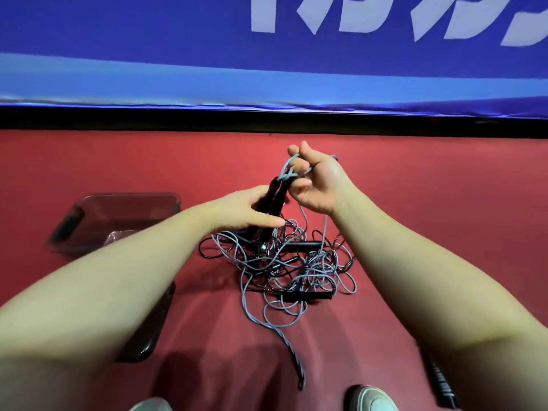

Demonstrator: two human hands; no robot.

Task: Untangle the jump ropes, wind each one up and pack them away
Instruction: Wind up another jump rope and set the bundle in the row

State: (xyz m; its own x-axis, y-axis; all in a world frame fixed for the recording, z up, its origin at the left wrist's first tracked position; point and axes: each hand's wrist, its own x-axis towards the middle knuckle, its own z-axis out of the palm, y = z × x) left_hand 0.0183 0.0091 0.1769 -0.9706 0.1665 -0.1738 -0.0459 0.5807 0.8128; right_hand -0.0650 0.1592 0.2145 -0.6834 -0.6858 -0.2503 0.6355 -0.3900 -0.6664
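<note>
A tangled heap of grey-blue and black jump ropes lies on the red floor in the middle of the view, with several black handles in it. My left hand grips two black handles held together and lifted above the heap. My right hand, just above and to the right, pinches a loop of grey-blue rope that runs from the handles' tops. More rope hangs from my right hand down into the heap.
A dark see-through tray stands on the floor at the left, and a second dark tray lies partly under my left forearm. A black handle lies at the lower right. Shoes show at the bottom edge. A blue banner closes the far side.
</note>
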